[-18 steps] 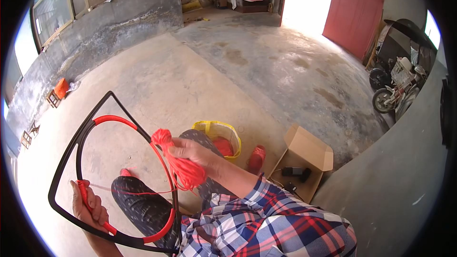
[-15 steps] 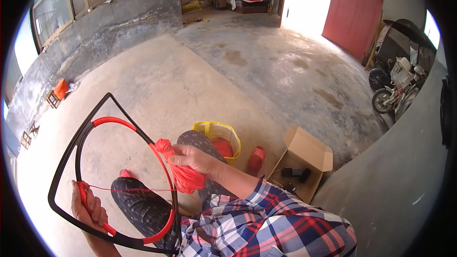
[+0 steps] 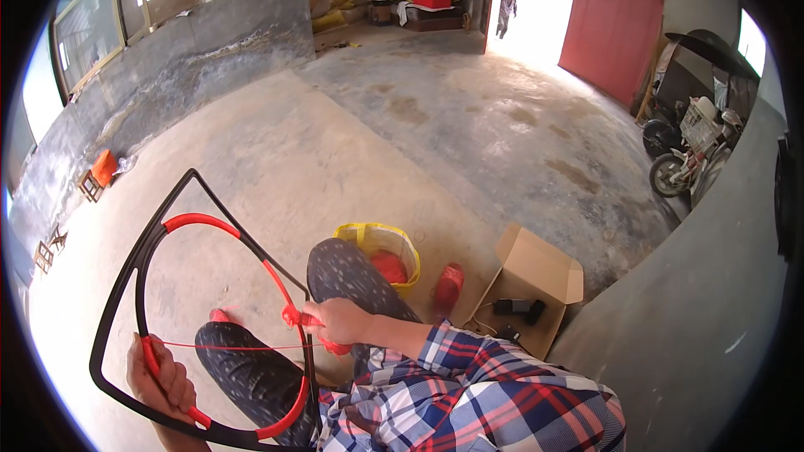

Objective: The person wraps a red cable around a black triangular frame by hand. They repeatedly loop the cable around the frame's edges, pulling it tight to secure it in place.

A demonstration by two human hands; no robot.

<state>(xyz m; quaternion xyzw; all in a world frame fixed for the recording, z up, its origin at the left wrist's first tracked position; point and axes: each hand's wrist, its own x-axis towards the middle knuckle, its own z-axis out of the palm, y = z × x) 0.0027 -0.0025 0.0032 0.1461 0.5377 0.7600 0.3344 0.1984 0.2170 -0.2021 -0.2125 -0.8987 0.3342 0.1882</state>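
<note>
A black triangular frame [image 3: 115, 301] with a rounded inner ring stands over my lap. Several stretches of the ring [image 3: 201, 219] are wrapped in red cord. My left hand [image 3: 164, 378] is closed around the ring's lower left side, over a red-wrapped part. From there a taut red strand [image 3: 243, 346] crosses the ring to the right side. My right hand [image 3: 342, 321] is closed on a bundle of red cord [image 3: 293, 315] beside the ring's right side. Its fingers hide the middle of the bundle, and red loops show below them.
A yellow-rimmed basket [image 3: 416, 255] with red material inside sits on the floor beyond my knee. To its right lies an open cardboard box [image 3: 536, 264] with black devices. A scooter [image 3: 682, 163] stands by the right wall; a person [image 3: 507, 12] is in the bright doorway.
My right hand has moved down and turned, and now covers most of the cord bundle. The strand is tighter. My left hand keeps its grip. A person now shows in the doorway.
</note>
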